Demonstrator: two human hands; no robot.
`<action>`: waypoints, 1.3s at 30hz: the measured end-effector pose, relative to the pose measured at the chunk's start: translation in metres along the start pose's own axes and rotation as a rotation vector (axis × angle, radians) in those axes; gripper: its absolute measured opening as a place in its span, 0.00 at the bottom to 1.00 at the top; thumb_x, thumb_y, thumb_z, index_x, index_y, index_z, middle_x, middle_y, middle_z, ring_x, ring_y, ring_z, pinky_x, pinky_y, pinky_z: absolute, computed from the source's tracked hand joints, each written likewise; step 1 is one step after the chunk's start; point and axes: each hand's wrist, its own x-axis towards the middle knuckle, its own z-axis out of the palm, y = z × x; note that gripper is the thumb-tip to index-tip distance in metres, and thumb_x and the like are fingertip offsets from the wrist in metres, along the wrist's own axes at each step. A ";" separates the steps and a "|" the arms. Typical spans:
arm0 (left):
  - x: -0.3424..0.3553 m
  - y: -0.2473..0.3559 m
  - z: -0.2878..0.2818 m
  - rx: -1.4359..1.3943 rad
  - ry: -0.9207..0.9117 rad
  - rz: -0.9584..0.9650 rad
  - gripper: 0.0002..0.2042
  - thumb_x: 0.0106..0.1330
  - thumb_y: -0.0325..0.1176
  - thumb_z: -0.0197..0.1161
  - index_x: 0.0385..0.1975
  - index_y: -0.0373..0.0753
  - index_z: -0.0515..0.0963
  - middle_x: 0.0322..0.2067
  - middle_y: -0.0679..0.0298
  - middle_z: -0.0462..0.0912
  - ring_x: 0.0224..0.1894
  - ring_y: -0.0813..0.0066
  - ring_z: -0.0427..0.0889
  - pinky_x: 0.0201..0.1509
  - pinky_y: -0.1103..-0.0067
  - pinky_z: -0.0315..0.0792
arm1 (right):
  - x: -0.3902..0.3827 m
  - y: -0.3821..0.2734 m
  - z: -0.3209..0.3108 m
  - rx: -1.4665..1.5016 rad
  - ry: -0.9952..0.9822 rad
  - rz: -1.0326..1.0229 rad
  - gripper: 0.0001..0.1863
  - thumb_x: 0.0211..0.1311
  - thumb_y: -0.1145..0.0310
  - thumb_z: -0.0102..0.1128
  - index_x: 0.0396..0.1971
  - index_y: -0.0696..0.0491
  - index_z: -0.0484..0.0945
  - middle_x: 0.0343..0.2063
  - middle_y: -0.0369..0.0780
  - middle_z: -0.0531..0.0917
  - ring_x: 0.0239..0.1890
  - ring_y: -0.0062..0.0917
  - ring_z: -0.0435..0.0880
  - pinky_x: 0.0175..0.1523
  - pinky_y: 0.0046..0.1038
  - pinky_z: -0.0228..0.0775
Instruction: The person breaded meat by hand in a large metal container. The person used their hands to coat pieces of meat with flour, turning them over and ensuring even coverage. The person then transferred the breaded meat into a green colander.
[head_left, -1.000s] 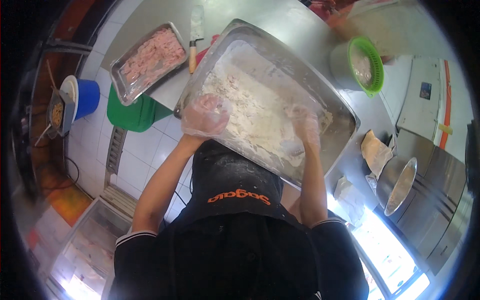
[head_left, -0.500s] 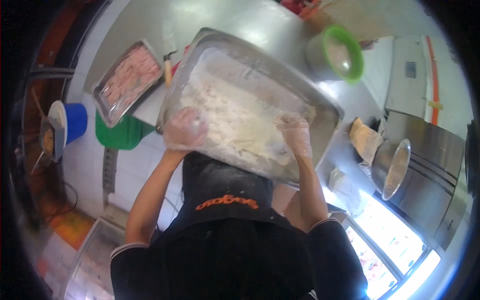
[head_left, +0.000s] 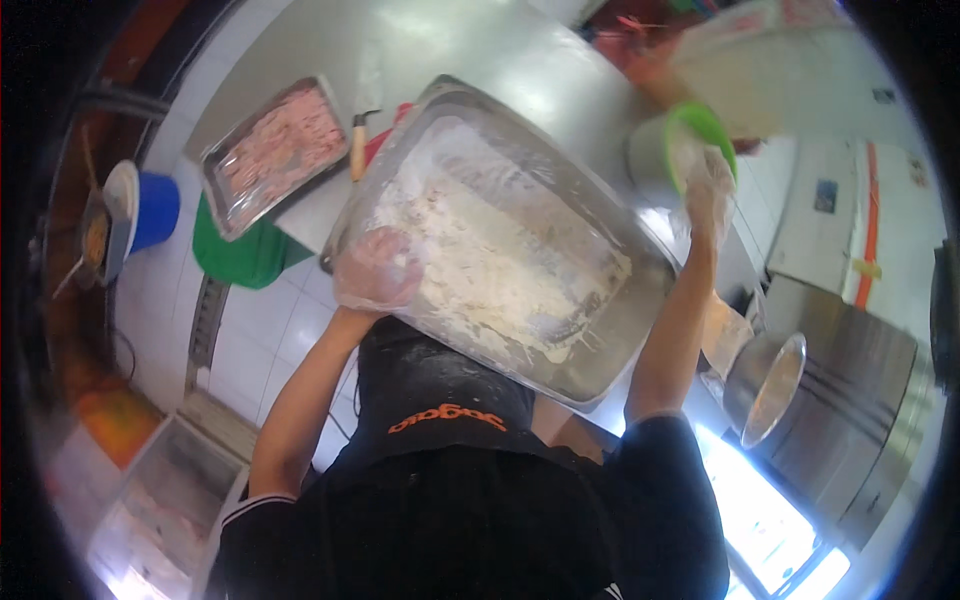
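A big rectangular metal tray (head_left: 625,365) lies in front of me, with white flour (head_left: 480,250) and clumps spread over its bottom. My left hand (head_left: 378,272), in a clear plastic glove, is over the tray's near left corner. Its fingers are curled in, with whitish bits at them; what they hold is unclear. Away to the right, my gloved right hand (head_left: 710,195) reaches the rim of a round container (head_left: 650,155) with a bright green edge. Blur and the glove hide how its fingers are set.
At the left stand a shallow metal tray of pink raw meat pieces (head_left: 290,145), a wooden-handled tool (head_left: 358,150), a green bin (head_left: 235,245) and a blue bucket (head_left: 155,210). On the right are a metal bowl (head_left: 765,390) and a brown paper bag (head_left: 725,330).
My right hand has left the flour and moved right and away to the green-rimmed container. The left hand stays over the near left corner. The whole view has shifted slightly.
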 end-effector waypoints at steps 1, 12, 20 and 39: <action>0.004 0.003 0.004 -0.025 0.033 0.018 0.14 0.57 0.38 0.73 0.41 0.40 0.84 0.41 0.56 0.87 0.42 0.53 0.88 0.44 0.62 0.83 | -0.016 -0.002 0.015 -0.180 0.078 -0.186 0.25 0.72 0.55 0.62 0.60 0.56 0.81 0.59 0.46 0.85 0.60 0.39 0.83 0.67 0.38 0.71; 0.013 0.004 -0.005 -0.103 -0.070 0.056 0.16 0.59 0.36 0.69 0.47 0.40 0.82 0.40 0.51 0.87 0.40 0.45 0.86 0.46 0.59 0.80 | -0.242 -0.043 0.286 -0.266 -0.442 -0.899 0.20 0.64 0.65 0.62 0.55 0.52 0.81 0.55 0.51 0.81 0.54 0.43 0.83 0.60 0.46 0.74; 0.011 0.005 -0.003 -0.093 -0.038 0.096 0.16 0.60 0.39 0.70 0.44 0.36 0.83 0.40 0.49 0.87 0.40 0.45 0.87 0.45 0.59 0.82 | -0.239 -0.023 0.228 0.090 -0.948 -0.310 0.20 0.65 0.62 0.65 0.53 0.55 0.83 0.54 0.51 0.83 0.49 0.45 0.86 0.55 0.44 0.78; 0.011 0.007 -0.003 -0.088 -0.002 0.077 0.14 0.58 0.36 0.73 0.42 0.38 0.83 0.37 0.52 0.86 0.38 0.49 0.86 0.42 0.61 0.80 | -0.137 0.005 0.099 -0.049 -0.511 0.075 0.28 0.65 0.67 0.66 0.64 0.61 0.77 0.63 0.53 0.81 0.65 0.41 0.81 0.68 0.35 0.71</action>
